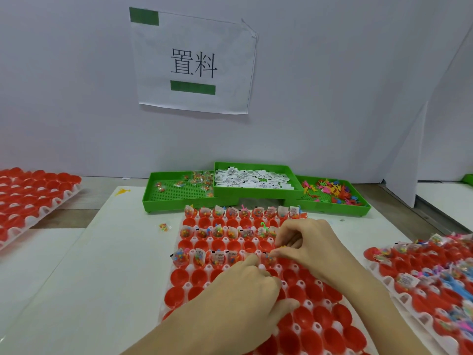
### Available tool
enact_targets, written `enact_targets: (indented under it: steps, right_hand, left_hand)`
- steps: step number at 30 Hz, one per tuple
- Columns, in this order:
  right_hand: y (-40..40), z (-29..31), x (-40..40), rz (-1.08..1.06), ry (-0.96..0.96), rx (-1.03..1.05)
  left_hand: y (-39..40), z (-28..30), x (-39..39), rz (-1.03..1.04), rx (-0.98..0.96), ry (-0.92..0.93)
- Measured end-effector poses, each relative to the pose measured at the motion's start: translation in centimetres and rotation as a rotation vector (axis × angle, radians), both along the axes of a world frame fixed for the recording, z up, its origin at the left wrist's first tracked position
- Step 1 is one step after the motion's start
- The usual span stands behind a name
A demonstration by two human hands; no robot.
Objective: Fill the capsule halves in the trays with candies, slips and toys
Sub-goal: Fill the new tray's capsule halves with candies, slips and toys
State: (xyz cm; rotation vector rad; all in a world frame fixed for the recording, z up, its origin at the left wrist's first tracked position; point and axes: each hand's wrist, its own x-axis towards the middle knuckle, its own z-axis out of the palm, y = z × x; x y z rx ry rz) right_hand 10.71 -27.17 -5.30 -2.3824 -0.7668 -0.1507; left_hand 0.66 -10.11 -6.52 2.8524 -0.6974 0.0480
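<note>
A white tray (190, 283) of red capsule halves lies in front of me. Alternate rows at its far end hold candy bags and paper slips, a few with toys. My left hand (245, 288) lies over the tray's middle, its index finger pointing at a half (268, 258) in the third filled row. My right hand (304, 244) hovers just right of that half, its fingers curled and pinching small candy bags. Behind stand three green bins: candy bags (176, 193), slips (253, 179), colourful toys (332, 193).
A tray of bare red halves (33, 198) sits at the far left. Another tray (435, 272) with filled halves lies at the right. One loose candy bag (165, 227) rests on the white board left of the tray. A paper sign (194, 62) hangs on the wall.
</note>
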Motion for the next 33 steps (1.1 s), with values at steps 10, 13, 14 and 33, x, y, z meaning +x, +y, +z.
enact_targets:
  steps: [10,13,14,33]
  right_hand:
    - [-2.7,1.8,8.5,-0.279,-0.170,0.159]
    - [-4.1,0.5,13.0,-0.409,-0.131,0.074]
    - [-4.6,0.0,14.1,-0.442,-0.102,0.039]
    - [-2.0,-1.1,11.9,-0.404,-0.188,0.105]
  left_hand:
    - [4.8,3.3,3.6,0.005,-0.353,0.054]
    - [7.4,3.5,5.1,0.081,-0.441,0.052]
    - [8.2,3.4,5.5,0.115,-0.468,0.049]
    - [23.5,-1.1,16.0,0.760,-0.203,-0.161]
